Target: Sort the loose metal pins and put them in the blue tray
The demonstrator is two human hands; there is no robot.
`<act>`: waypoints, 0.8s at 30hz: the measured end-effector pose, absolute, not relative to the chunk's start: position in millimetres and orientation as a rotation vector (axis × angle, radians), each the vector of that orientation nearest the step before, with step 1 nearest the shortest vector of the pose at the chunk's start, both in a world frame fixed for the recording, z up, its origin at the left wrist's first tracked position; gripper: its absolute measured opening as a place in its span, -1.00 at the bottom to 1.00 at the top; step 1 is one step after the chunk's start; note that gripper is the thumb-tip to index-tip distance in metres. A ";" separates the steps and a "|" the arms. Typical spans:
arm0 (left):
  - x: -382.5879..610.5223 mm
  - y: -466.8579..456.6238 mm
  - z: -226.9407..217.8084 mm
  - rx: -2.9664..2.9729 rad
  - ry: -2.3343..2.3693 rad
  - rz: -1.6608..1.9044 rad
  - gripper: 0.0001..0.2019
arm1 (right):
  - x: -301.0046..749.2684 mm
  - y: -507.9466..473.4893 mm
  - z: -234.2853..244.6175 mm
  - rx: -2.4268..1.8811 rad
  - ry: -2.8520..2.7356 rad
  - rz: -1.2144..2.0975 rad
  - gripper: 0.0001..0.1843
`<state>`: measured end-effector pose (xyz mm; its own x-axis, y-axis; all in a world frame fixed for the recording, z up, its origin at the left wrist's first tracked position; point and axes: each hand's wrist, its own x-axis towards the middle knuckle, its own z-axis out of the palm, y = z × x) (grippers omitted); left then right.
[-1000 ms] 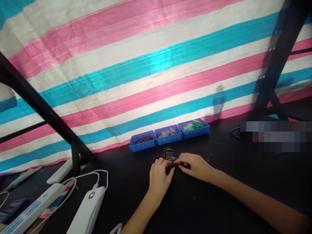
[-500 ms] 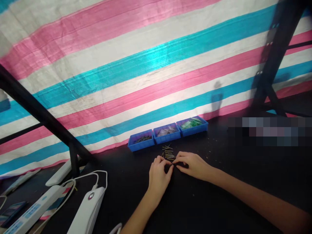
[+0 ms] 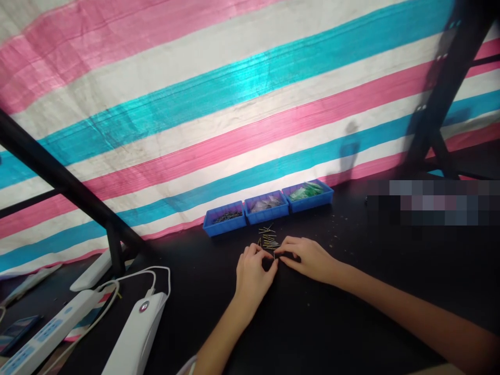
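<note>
My left hand and my right hand meet low over the black table, thumbs and forefingers almost touching. A thin metal rod shows as a short pale line between the fingertips; most of it is hidden. Both hands are closed in a pinch around it. Just beyond the fingers lies a loose group of thin gold and silver rods, which look like small drill bits. Several sit side by side, and others lie crossed farther back.
Behind the rods stand three blue trays in a row: one with dark thin rods, one with clear plastic bags, one with green-marked bags. White power strips, a white power bank and cables are at left. A striped sheet hangs behind.
The view has tipped slightly, so everything sits a little higher in the picture. The fingertips have turned a little, and the thin rod between them shows more clearly now.
</note>
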<state>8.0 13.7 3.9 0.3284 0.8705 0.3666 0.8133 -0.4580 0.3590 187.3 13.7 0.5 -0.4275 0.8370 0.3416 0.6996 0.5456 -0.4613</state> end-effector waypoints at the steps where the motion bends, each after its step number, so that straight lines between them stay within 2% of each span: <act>1: 8.3 13.7 3.6 2.468 1.571 0.791 -0.91 | 187.3 13.4 0.5 -1.237 -2.254 0.331 -0.73; 16: 7.3 14.9 4.2 2.436 1.436 0.803 -0.89 | 187.7 15.2 -3.0 -1.237 -2.273 0.227 -0.80; 24: 5.6 16.8 2.9 2.405 1.428 0.793 -0.88 | 186.4 13.4 0.8 -1.221 -2.150 0.316 -0.86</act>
<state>5.6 16.8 2.9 0.3771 0.8650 0.3312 0.7381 -0.4966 0.4567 186.4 13.4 0.8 -0.3653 0.8359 0.4098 0.6828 0.5398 -0.4923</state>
